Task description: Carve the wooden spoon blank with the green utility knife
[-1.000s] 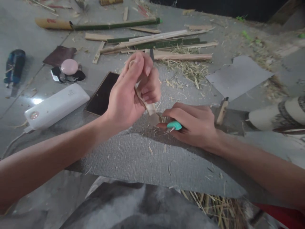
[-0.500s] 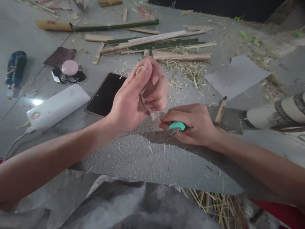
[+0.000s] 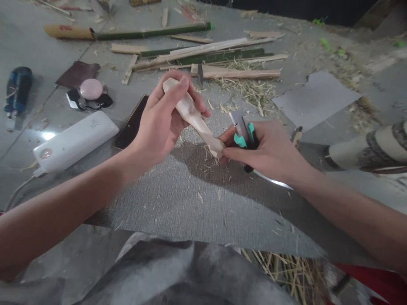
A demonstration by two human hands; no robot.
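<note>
My left hand (image 3: 155, 123) is closed around the thick upper end of a pale carved piece of wood (image 3: 197, 120), which slants down to the right. Thumb and fingertips of my right hand (image 3: 270, 148) touch its narrow lower end. In that same hand is a utility knife (image 3: 243, 137) with a teal and black handle, its blade pointing up and away from the wood. Part of the handle is hidden by my fingers. Small shavings lie beneath the wood on the grey textured mat (image 3: 178, 207).
A dark phone (image 3: 129, 129) and a white power bank (image 3: 76, 142) with a cable lie left. Bamboo strips (image 3: 210, 53) and a shavings heap (image 3: 254, 93) are behind. To the right are a sheet of paper (image 3: 318, 99) and a patterned cylinder (image 3: 365, 148). Blue-handled pliers (image 3: 19, 91) lie far left.
My left hand has turned and moved left, bringing the wood into fuller view. In my right hand the knife has swung so that its blade points up; that hand's fingertips now meet the wood's end.
</note>
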